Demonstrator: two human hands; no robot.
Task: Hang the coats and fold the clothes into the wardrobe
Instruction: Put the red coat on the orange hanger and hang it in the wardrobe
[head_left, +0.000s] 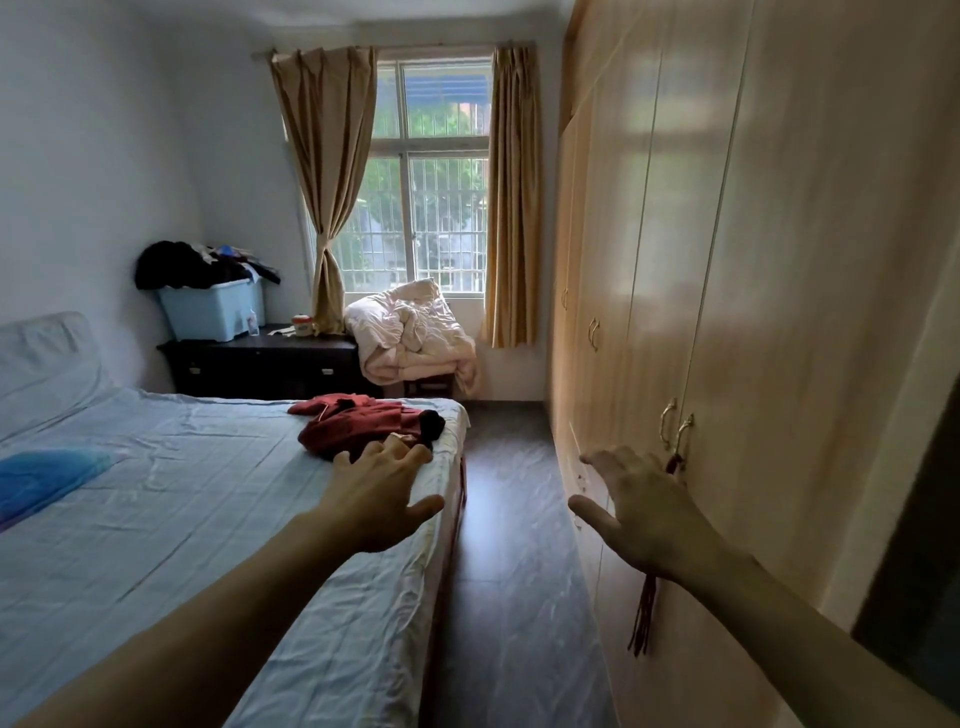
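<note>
Head | red coat (363, 423) crumpled, lengthwise across bed (182, 493) | left hand (382, 499), right hand (641, 512) spread, empty

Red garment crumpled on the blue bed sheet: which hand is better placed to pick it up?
Left. The left hand reaches open over the bed toward the red garment; the right hand is by the wooden wardrobe doors.

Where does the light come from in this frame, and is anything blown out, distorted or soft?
Head view: daylight enters only through the window, leaving the room dim; pale reflections lie on the wardrobe doors; wide-angle bending curves the wardrobe's edges; both the left hand and right hand look slightly soft.
</note>
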